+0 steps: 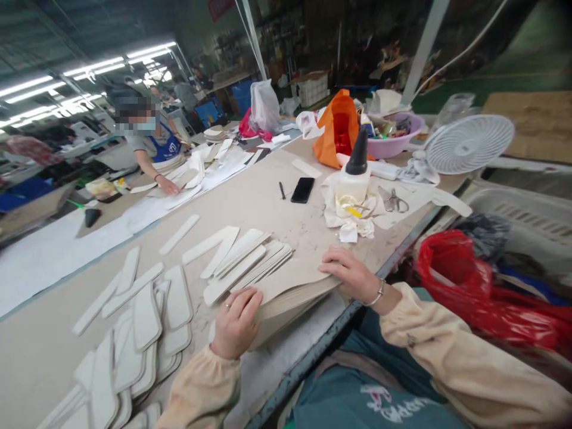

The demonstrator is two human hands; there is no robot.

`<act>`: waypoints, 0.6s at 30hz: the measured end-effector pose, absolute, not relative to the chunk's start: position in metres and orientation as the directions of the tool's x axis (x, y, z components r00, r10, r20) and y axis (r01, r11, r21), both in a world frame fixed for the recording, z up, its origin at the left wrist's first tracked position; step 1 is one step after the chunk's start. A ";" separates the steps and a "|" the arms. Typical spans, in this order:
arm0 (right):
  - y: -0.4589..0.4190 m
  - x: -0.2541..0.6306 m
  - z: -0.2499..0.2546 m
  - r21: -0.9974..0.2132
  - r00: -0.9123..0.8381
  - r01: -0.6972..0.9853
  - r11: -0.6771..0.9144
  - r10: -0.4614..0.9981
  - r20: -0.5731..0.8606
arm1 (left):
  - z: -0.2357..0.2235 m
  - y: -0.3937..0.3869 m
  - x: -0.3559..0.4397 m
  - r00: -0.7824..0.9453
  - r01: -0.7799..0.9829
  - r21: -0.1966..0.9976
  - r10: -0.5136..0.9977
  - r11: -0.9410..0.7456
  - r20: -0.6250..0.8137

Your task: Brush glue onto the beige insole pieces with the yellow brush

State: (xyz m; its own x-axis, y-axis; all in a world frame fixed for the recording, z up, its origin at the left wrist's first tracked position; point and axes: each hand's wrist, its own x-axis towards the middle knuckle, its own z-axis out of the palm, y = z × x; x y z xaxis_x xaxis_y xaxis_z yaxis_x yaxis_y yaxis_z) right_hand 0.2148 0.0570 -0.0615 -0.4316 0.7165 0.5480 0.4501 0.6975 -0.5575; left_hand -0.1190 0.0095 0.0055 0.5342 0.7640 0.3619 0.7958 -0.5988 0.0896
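Note:
A stack of thin beige sheets lies at the table's near edge, between my hands. My left hand is closed on its left end, fingers bent over the top. At the other end, my right hand grips the stack's right corner with fingers on the upper face. Just beyond the stack sits a row of off-white rounded strips. Further left, many more off-white pieces overlap in loose piles. What kind of part the sheets are, I cannot tell.
Past my right hand stand a white bottle with a black cone tip, scissors and a phone. An orange bag, purple basin and white fan are behind. A co-worker handles pieces across the table.

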 end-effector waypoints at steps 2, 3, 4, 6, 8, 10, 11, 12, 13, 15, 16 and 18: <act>0.061 0.203 -0.066 -0.558 -0.470 0.431 0.709 0.704 0.532 | -0.002 -0.002 -0.129 0.501 0.827 0.094 0.801 -0.555 0.328; 0.062 0.198 -0.069 -0.550 -0.491 0.422 0.721 0.692 0.530 | -0.008 -0.006 -0.133 0.484 0.841 0.087 0.814 -0.534 0.320; 0.063 0.193 -0.072 -0.536 -0.513 0.416 0.735 0.676 0.529 | -0.014 -0.011 -0.137 0.471 0.852 0.077 0.824 -0.517 0.316; 0.063 0.187 -0.078 -0.503 -0.552 0.419 0.756 0.652 0.520 | -0.025 -0.019 -0.142 0.464 0.862 0.061 0.832 -0.503 0.305; 0.061 0.184 -0.080 -0.472 -0.584 0.439 0.765 0.642 0.497 | -0.033 -0.027 -0.144 0.484 0.851 0.075 0.831 -0.520 0.274; 0.057 0.185 -0.080 -0.451 -0.605 0.456 0.768 0.638 0.476 | -0.034 -0.034 -0.145 0.524 0.823 0.116 0.821 -0.557 0.224; 0.055 0.187 -0.079 -0.442 -0.615 0.461 0.769 0.636 0.465 | -0.032 -0.036 -0.145 0.543 0.808 0.140 0.815 -0.573 0.200; 0.053 0.190 -0.077 -0.434 -0.629 0.464 0.772 0.632 0.453 | -0.028 -0.039 -0.144 0.562 0.793 0.164 0.809 -0.586 0.175; 0.051 0.193 -0.075 -0.428 -0.641 0.466 0.774 0.629 0.440 | -0.024 -0.041 -0.144 0.576 0.781 0.187 0.804 -0.595 0.152; 0.047 0.200 -0.072 -0.426 -0.666 0.463 0.777 0.623 0.411 | -0.016 -0.044 -0.144 0.597 0.761 0.231 0.794 -0.606 0.115; 0.046 0.204 -0.071 -0.434 -0.673 0.461 0.774 0.624 0.398 | -0.013 -0.045 -0.143 0.602 0.755 0.248 0.792 -0.607 0.103; 0.043 0.208 -0.069 -0.453 -0.675 0.462 0.762 0.634 0.378 | -0.010 -0.045 -0.142 0.591 0.761 0.258 0.800 -0.595 0.102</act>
State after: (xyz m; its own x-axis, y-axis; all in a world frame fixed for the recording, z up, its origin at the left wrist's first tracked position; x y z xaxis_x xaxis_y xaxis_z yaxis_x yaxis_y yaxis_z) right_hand 0.2082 0.0432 -0.0694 -0.6746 0.6339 0.3782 0.4623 0.7622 -0.4530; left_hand -0.1421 -0.0451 -0.0099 0.5909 0.8002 0.1024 0.7611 -0.5951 0.2582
